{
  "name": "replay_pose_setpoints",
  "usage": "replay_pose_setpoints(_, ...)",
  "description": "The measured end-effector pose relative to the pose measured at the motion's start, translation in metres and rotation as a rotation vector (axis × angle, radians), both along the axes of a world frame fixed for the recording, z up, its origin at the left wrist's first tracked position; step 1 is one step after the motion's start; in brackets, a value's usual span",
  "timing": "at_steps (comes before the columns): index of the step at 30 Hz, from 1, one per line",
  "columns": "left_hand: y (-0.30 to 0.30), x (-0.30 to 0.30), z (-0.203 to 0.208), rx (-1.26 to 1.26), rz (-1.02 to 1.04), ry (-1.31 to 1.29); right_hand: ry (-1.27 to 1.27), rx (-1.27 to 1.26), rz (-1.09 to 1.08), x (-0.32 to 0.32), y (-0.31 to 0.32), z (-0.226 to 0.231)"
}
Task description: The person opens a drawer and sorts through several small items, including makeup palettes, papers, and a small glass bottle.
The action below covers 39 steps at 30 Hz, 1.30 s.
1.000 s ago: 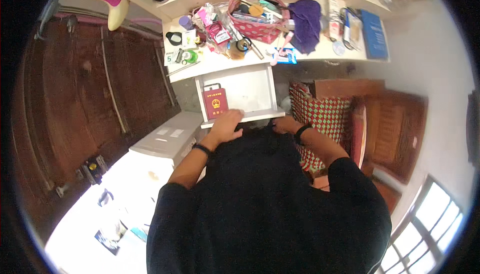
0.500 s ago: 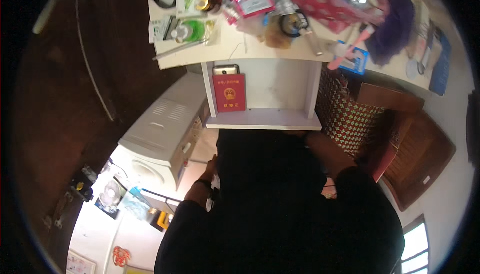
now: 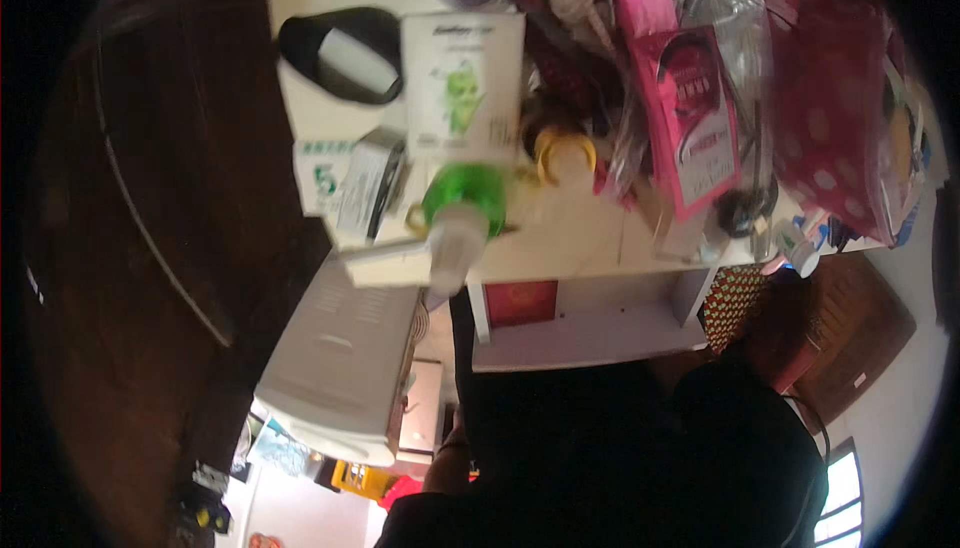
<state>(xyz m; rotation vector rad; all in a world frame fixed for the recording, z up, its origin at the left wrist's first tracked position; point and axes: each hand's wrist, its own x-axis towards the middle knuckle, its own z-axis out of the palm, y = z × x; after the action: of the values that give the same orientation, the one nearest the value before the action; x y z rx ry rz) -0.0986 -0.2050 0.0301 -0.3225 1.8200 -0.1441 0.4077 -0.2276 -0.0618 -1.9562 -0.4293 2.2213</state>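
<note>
In front of my body a white drawer [image 3: 600, 348] stands pulled out under the table's front edge. A red booklet [image 3: 521, 302] lies in its left side, partly hidden by the tabletop. My right forearm [image 3: 680, 364] reaches to the right end of the drawer front. The right hand is hidden beneath it. Low on my left side, beside my dark clothing, hangs my left hand [image 3: 457, 422]. Only a small part of it shows, and its fingers cannot be made out.
On the cream tabletop [image 3: 570, 248] are a green pump bottle [image 3: 466, 198], a white box [image 3: 463, 83], a black oval object [image 3: 340, 53], a pink packet [image 3: 690, 118] and a dotted pink bag [image 3: 835, 108]. A pale appliance [image 3: 345, 358] stands left, a brown wooden chair [image 3: 855, 323] right.
My view has moved closer over the tabletop. Less of the drawer's inside and the red booklet shows, and the phone behind the booklet is out of sight. Both arms stay low.
</note>
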Motion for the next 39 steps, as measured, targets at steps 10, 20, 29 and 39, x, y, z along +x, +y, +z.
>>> replay_pose_setpoints(10,0.047,-0.002,-0.013,-0.002,-0.059,0.008,-0.017,-0.027,-0.027,-0.002,0.017,0.002)
replay_pose_setpoints(20,0.066,0.021,-0.017,0.139,-0.085,-0.024,0.007,0.091,0.160,0.028,0.057,-0.013)
replay_pose_setpoints(29,0.066,0.030,-0.024,0.294,-0.089,-0.051,0.008,0.229,0.354,0.047,0.093,-0.042)
replay_pose_setpoints(39,0.006,-0.013,-0.059,0.319,-0.038,-0.091,0.034,0.459,0.639,-0.014,0.113,-0.079)
